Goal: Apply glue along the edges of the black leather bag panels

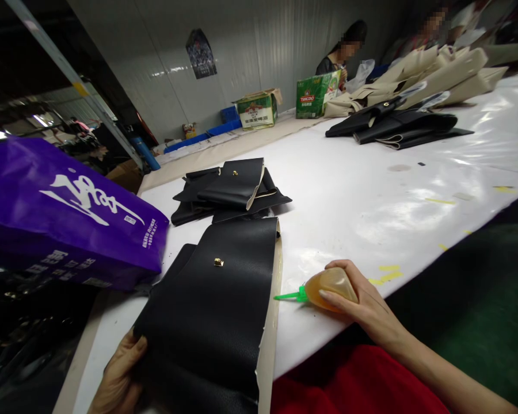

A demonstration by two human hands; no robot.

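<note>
A black leather panel (216, 305) with a small gold stud (218, 262) and a cream underside lies on the white table (354, 195) in front of me. My left hand (118, 376) grips its near left edge, thumb on top. My right hand (362, 302) is closed around a small amber glue bottle (328, 286) with a green nozzle (289, 296). The nozzle points left toward the panel's cream right edge, a little apart from it.
A purple bag (60, 213) with white lettering lies at the left. Several black panels (231, 190) are piled behind mine, more black and beige pieces (414, 103) at the far right. Green cartons (317, 95) and two seated people (343, 52) are at the back.
</note>
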